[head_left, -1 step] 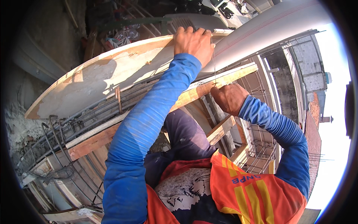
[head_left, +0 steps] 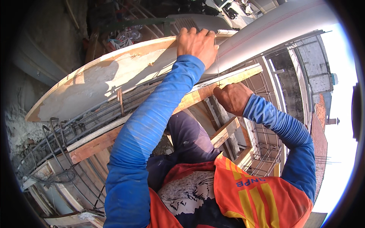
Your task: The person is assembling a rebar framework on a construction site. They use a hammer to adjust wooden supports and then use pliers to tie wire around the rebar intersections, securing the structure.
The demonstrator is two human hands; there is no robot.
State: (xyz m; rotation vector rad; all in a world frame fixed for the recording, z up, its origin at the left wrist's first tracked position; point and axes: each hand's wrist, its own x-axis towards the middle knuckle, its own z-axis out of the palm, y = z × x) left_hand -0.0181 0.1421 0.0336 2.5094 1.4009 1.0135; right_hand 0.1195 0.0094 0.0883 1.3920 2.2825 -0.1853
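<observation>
Wire (head_left: 218, 64), or perhaps string, too fine to tell, spans the gap between the two hands and crosses the wooden beam (head_left: 194, 98). On the far side of the beam, the left hand (head_left: 195, 45) bends its fingers over the top edge of the curved board (head_left: 125, 72); I cannot tell whether that grip pinches the wire or only the board. Just beside the beam's near edge, the right hand (head_left: 232, 98) is curled tight, thumb and forefinger seemingly pressed on the wire's lower end. Steel bars (head_left: 86, 114) run between beam and board; a pale tube (head_left: 266, 38) lies beyond the beam's right end.

The step in hand looks like stretching the wire from board to beam. The next move seems to call for even tension, with the upper end steady at the board while the lower end is secured at the beam.
</observation>
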